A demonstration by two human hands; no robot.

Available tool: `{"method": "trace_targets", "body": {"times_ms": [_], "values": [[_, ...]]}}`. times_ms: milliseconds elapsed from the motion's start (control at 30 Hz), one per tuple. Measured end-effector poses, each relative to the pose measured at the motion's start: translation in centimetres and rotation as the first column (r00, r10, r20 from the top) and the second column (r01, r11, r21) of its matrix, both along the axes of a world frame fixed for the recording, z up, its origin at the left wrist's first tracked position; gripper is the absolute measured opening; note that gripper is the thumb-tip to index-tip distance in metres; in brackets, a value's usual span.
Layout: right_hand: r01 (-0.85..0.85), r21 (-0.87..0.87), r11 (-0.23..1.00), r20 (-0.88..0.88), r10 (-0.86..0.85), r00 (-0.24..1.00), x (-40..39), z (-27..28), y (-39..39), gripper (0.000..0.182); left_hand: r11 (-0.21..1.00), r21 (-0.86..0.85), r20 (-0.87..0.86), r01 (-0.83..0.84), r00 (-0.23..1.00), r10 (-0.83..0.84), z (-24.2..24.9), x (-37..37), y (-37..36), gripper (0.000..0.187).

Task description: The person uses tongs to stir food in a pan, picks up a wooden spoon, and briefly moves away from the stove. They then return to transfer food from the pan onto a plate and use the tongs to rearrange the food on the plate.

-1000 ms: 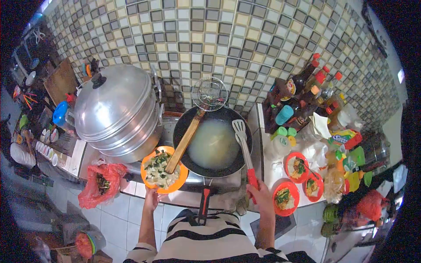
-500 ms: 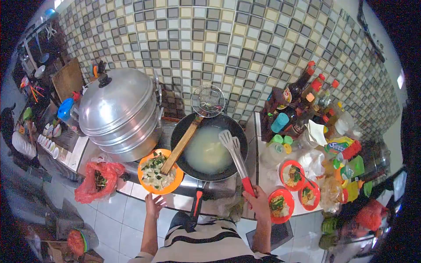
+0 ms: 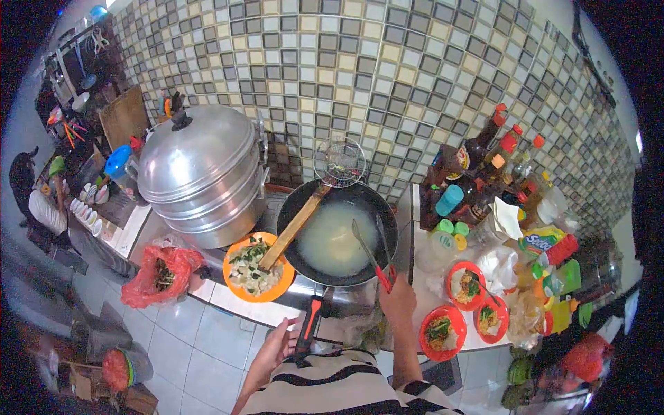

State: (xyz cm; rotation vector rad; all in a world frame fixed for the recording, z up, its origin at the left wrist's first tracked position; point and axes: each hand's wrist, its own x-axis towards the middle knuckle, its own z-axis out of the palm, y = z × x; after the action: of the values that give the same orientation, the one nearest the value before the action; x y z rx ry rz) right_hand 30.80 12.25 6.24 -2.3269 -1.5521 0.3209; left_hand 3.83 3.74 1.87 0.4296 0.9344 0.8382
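Observation:
My right hand (image 3: 399,303) is wrapped round the red grips of metal tongs (image 3: 364,241). The tongs' arms are spread apart, with their ends over the cloudy liquid in a black frying pan (image 3: 290,241). Just left of the pan's black and red handle (image 3: 310,322), my left hand (image 3: 279,342) has its fingers apart and holds nothing. An orange plate (image 3: 287,282) of pale pieces and green leaves stands left of the pan. The wooden handle (image 3: 297,225) of a wire strainer (image 3: 339,162) lies across from that plate, over the pan's edge, to the tiled wall.
A large aluminium steamer pot (image 3: 197,176) stands at the left, above a red plastic bag (image 3: 149,283). At the right are red bowls of food (image 3: 443,333), several sauce bottles (image 3: 477,149) and jars. A person (image 3: 48,207) is at the far left.
My left hand has moved right, from below the orange plate to beside the pan handle. The tongs have turned and spread, and their ends are lower over the pan.

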Motion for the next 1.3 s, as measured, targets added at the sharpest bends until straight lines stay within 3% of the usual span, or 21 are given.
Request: {"method": "trace_targets", "body": {"times_ms": [100,167,233,433,567,767,833,933,1167,1300], "values": [[0.007,0.035,0.999,-0.014,-0.007,1.000,-0.5,0.3,0.6,0.039,0.995,0.020,0.003,0.096,0.995,-0.097,0.7,0.6,0.7,0.047],[-0.022,0.025,0.999,-0.005,0.022,1.000,-0.7,0.6,0.8,0.039,0.988,0.070,-0.154,0.136,0.980,-0.124,0.8,1.1,0.9,0.044],[-0.006,-0.078,0.997,0.007,0.006,1.000,-1.0,1.1,0.6,0.039,0.988,0.044,-0.129,0.145,0.982,-0.139,0.4,1.1,1.0,0.038],[-0.034,-0.121,0.992,0.042,0.040,0.998,-0.8,2.2,-0.8,0.040,0.985,-0.021,-0.124,0.173,0.977,-0.174,0.8,2.5,0.7,0.025],[-0.077,-0.047,0.996,0.114,0.082,0.990,-1.0,4.2,-2.6,0.039,0.979,-0.065,-0.080,0.193,0.977,-0.197,0.8,2.8,0.5,0.022],[-0.075,0.018,0.997,0.133,0.072,0.988,-0.9,3.9,-3.3,0.037,0.970,-0.079,-0.087,0.229,0.968,-0.235,0.8,2.9,0.7,0.022],[-0.055,-0.027,0.998,-0.020,0.054,0.998,-1.4,4.4,-2.9,0.036,0.971,-0.073,-0.067,0.227,0.971,-0.232,0.4,2.9,0.7,0.022],[-0.104,-0.025,0.994,0.068,0.105,0.992,-1.4,2.4,-2.3,0.037,0.974,-0.053,-0.065,0.221,0.972,-0.224,0.6,2.8,0.5,0.024],[-0.140,-0.128,0.982,0.078,0.151,0.985,-2.0,3.0,-2.9,0.039,0.972,-0.043,-0.050,0.231,0.971,-0.233,0.9,2.7,0.3,0.029],[-0.211,-0.074,0.975,0.094,0.218,0.972,-2.1,2.1,-3.1,0.039,0.970,0.019,-0.045,0.243,0.969,-0.242,0.2,2.5,0.3,0.028]]}}
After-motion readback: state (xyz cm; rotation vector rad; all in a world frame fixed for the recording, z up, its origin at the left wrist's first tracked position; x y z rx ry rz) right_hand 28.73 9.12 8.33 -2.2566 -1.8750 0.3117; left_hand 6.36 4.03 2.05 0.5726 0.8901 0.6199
